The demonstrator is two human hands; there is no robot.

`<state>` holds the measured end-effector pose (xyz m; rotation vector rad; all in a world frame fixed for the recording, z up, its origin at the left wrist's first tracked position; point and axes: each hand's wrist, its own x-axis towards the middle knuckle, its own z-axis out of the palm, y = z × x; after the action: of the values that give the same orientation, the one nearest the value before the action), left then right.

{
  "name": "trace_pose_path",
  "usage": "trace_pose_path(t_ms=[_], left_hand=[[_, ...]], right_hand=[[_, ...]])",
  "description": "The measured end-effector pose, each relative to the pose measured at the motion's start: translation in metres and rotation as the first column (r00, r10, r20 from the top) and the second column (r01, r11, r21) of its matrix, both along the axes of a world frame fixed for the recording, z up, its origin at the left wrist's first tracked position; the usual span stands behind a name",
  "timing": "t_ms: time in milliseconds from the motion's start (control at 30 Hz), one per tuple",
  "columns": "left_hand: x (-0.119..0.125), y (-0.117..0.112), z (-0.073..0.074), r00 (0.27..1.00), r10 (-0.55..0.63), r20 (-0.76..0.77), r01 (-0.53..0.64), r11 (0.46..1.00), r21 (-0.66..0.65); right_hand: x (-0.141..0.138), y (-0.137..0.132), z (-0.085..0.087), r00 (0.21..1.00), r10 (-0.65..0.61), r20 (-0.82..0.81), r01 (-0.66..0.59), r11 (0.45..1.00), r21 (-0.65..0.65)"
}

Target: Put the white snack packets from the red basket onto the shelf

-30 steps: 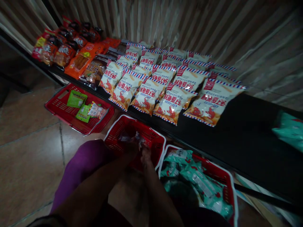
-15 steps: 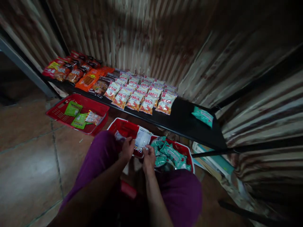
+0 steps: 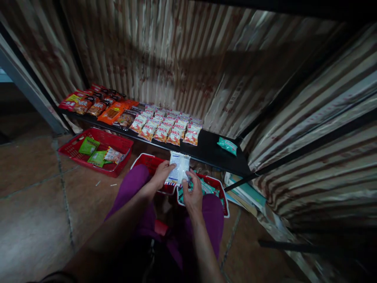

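Observation:
A white snack bag [image 3: 178,167] is held up between my two hands, its back with blue print facing me and a striped edge at the bottom. My left hand [image 3: 160,175] grips its left side, thumb lying over the front. At the right edge, my right hand [image 3: 193,193] has its fingers curled against the bag. Below it are a red basket [image 3: 145,159] in front of my knees and another red basket [image 3: 225,196] with several green packets [image 3: 207,186]. On the black shelf [image 3: 207,151] stand rows of white-and-orange snack bags [image 3: 173,131].
Red and orange snack packs [image 3: 96,106] fill the shelf's left end; one green packet [image 3: 227,146] lies near its right end. A red basket [image 3: 118,169] at left holds green packets [image 3: 88,146] and a clear-fronted pack. Flattened cardboard [image 3: 244,192] lies under the shelf.
Both hands have raised the white snack bag out of the middle basket toward me, and it now shows its printed back more squarely. The view has shifted.

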<state>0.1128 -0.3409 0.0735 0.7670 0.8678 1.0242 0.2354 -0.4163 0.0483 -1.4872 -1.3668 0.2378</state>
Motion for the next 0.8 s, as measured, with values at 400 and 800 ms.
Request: trace_pose_path(t_ms=[400, 800], left_hand=[[-0.026, -0.008, 0.03, 0.983, -0.182, 0.011, 0.181, 0.983, 0.021], [-0.029, -0.018, 0.038, 0.981, -0.193, -0.021, 0.194, 0.969, 0.156]], right_hand=[[0.006, -0.013, 0.047, 0.995, -0.032, -0.099, 0.035, 0.999, 0.027], [0.02, -0.003, 0.063, 0.757, -0.199, -0.623, 0.096, 0.976, -0.196]])
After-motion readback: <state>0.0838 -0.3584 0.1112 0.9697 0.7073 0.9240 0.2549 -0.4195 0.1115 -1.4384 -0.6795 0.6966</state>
